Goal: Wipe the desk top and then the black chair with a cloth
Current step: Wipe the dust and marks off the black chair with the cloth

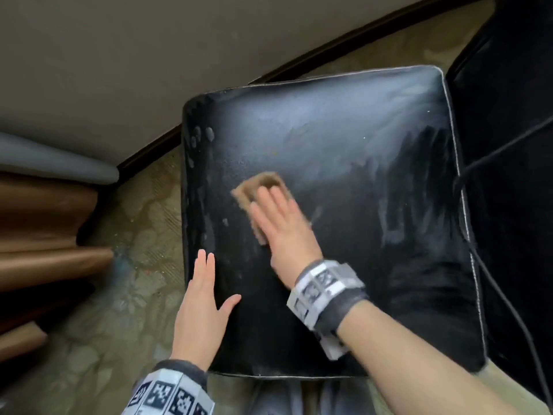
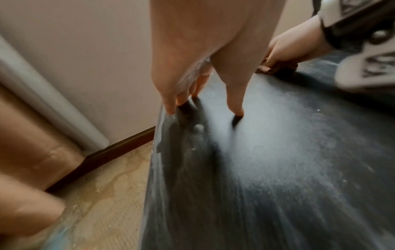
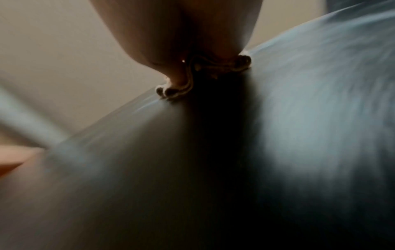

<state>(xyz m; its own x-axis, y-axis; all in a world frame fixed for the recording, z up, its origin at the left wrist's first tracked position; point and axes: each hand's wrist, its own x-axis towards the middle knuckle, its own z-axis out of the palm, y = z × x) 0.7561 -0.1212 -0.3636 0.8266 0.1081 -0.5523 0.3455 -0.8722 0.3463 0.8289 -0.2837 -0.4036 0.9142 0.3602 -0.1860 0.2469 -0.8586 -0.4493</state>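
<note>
Stage: chair wipe under way, desk not in view | right hand (image 1: 279, 223) flat, pressing the cloth (image 1: 257, 187) on mid-seat of black chair (image 1: 359, 265) | left hand (image 1: 200, 307) spread, bracing seat edge | Left: dusty streaks far and right side.

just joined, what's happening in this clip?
A person is wiping the dusty seat of the black chair. The right hand presses a folded brown cloth flat against the middle of the seat, fingers straight. The left hand rests open on the seat's left edge, apparently steadying it. Wiped streaks show dark on the right side and near the front; the far half is grey with dust. No desk is in view.
</note>
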